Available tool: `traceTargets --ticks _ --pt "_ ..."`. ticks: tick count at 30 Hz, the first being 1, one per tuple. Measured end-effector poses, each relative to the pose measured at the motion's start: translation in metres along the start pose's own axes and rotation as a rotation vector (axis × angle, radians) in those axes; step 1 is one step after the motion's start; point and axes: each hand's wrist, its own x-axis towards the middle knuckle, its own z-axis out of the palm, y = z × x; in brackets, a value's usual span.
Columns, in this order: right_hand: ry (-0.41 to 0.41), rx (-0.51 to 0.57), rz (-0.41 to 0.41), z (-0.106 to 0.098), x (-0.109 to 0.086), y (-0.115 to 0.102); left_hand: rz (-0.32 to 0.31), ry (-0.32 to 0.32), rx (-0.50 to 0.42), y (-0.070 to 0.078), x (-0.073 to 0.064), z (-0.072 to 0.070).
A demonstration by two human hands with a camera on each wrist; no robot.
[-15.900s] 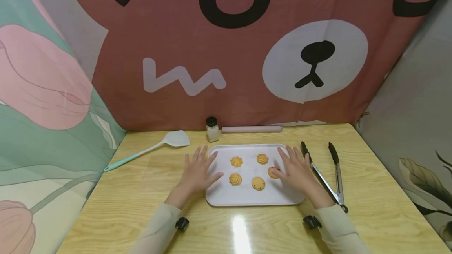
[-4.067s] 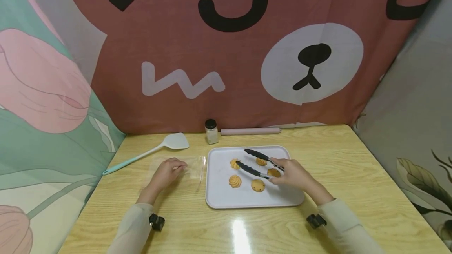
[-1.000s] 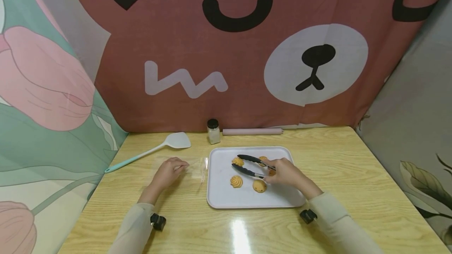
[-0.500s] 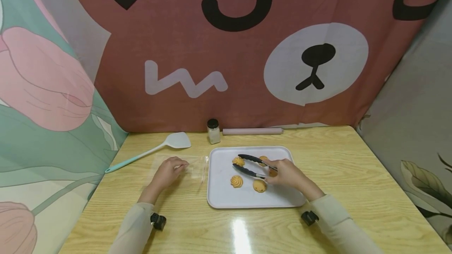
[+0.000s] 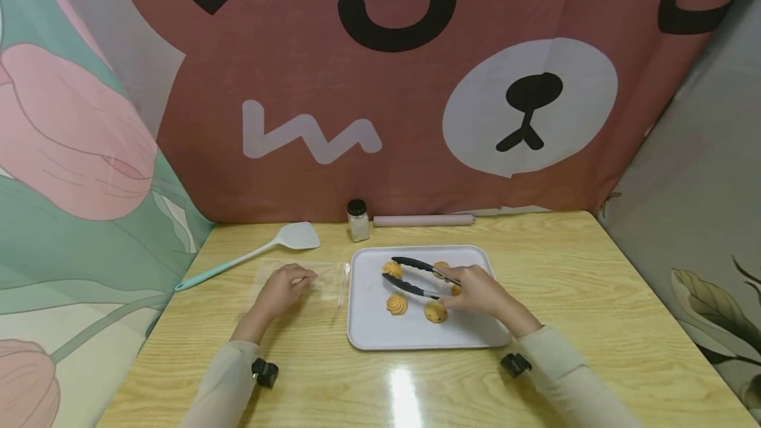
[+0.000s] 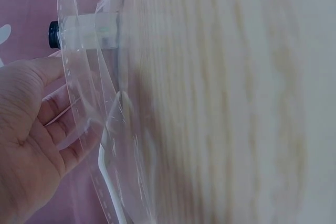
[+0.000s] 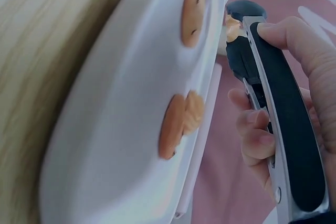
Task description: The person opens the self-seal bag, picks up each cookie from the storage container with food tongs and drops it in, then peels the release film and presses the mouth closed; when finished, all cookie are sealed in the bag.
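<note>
My right hand (image 5: 478, 290) grips a pair of black-tipped metal tongs (image 7: 286, 119) over the white tray (image 5: 374, 339). Between the tong tips sits a piped cookie (image 5: 390, 268), which hangs above the tray in the right wrist view. On the tray lie a swirl cookie (image 5: 397, 305), a round dotted cookie (image 5: 436, 312) and others partly behind the tongs and hand. Left of the tray, my left hand (image 5: 279, 292) pinches a clear plastic bag (image 5: 329, 283). In the left wrist view the bag's edge (image 6: 79, 98) passes across the curled fingers.
Behind the bag lies a spatula (image 5: 297, 236) with a mint handle. A black-lidded jar (image 5: 359, 224) and a pale rolling pin (image 5: 424, 220) stand and lie along the table's back edge, against the printed cloth (image 5: 297, 183).
The tongs were taken up and the bag appeared under my left hand since the earliest frame. In the last half second the tongs shifted slightly left, the piped cookie moving with them.
</note>
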Motion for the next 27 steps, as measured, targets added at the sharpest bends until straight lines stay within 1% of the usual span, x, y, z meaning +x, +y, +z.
traceTargets --ticks 5,12,17,23,27 --pt "-0.017 0.032 -0.013 0.000 0.005 -0.012 -0.002 0.006 0.002 0.001 0.001 0.000" --pt "-0.057 0.027 -0.030 0.001 0.015 -0.029 -0.003 0.006 0.005 0.003 0.002 -0.001" --pt "-0.074 0.019 -0.072 0.008 0.023 -0.040 0.008 0.020 0.009 0.002 0.002 0.000" --pt "-0.127 0.020 -0.089 0.019 0.035 -0.052 0.030 0.039 0.000 0.003 0.003 0.000" --pt "-0.127 0.001 -0.111 0.025 0.043 -0.058 0.030 0.038 -0.010 0.005 0.004 -0.001"
